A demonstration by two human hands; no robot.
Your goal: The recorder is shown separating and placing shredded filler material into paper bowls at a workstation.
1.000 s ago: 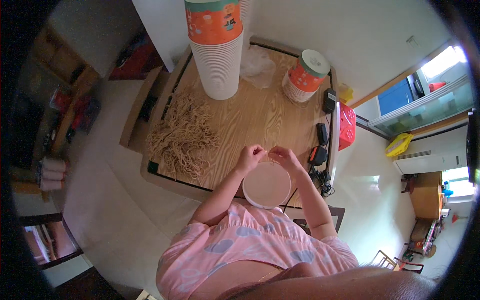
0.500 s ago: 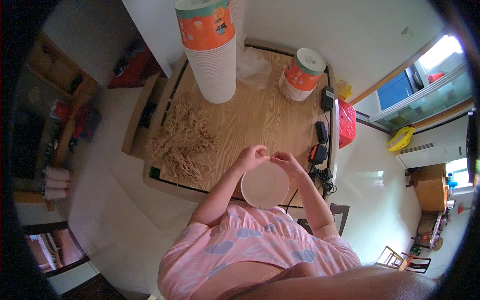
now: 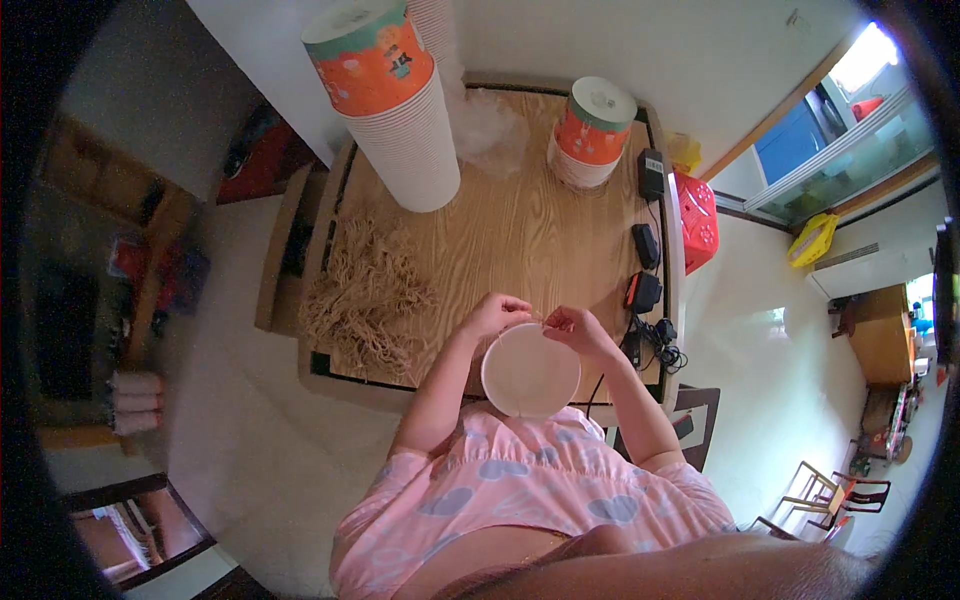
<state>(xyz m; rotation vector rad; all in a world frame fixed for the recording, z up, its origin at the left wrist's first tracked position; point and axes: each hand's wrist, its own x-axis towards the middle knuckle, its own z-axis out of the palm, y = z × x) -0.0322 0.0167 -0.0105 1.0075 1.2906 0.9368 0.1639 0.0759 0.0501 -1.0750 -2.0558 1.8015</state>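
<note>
A white round paper tub point(image 3: 530, 372) stands close against my body at the table's near edge, its open mouth facing up. At its far rim my left hand point(image 3: 497, 314) is closed, fingertips pointing right. Just to its right my right hand point(image 3: 580, 330) is pinched, fingers bent down by the rim. A faint thin strand seems to run between the fingertips, too small to make out. A loose heap of tan twine strands point(image 3: 368, 290) lies on the table to the left of my hands.
A tall stack of white paper tubs point(image 3: 400, 150) with an orange-and-green printed top stands at the back left. A shorter stack point(image 3: 592, 135) sits back right. Crumpled clear plastic point(image 3: 488, 125) lies between them. Black adapters point(image 3: 645, 245) and coiled cables point(image 3: 660, 350) line the right edge.
My fingertips have moved slightly apart at the tub's rim, the left ones a little further left. The view has shifted slightly. The tub stays in place.
</note>
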